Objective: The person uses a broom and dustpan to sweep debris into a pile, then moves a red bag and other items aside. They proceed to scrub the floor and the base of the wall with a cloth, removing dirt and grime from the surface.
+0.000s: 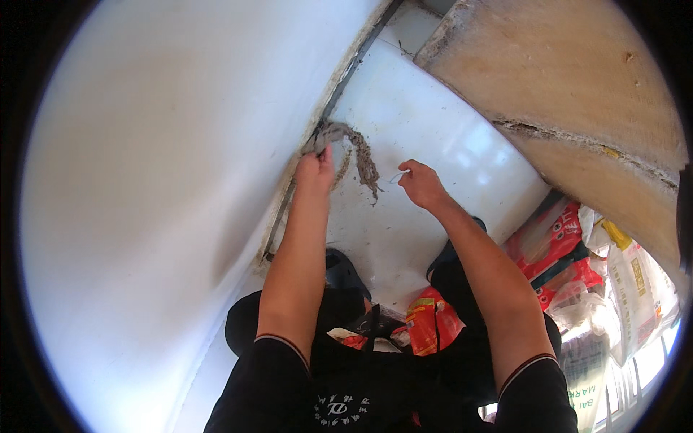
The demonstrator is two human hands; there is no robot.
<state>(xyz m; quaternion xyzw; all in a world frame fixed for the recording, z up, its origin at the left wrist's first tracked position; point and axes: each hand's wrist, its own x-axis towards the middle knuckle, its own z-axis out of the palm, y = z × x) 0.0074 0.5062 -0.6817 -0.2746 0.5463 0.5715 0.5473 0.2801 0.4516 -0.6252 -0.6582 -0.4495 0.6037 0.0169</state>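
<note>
My left hand (315, 166) grips a dirty grey-brown rag (365, 159) at the black-edged gap (331, 105) where the white wall meets the floor. One ragged, twisted end trails to the right over the white floor tile (400, 238). To the right of the rag, my right hand (420, 184) is above the tile with its thumb and fingertips pinched around a thin pale-blue strand (395, 178). Whether that strand joins the rag is too fine to tell. A brownish streak (344, 169) of dirt shows beside the rag.
The smooth white wall (162, 135) rises close on the left. A worn brown panel (552, 70) with a cracked seam stands at the right. Printed plastic bags (563, 238) crowd the lower right. A red packet (430, 319) lies between my legs, near my dark shoes (344, 270).
</note>
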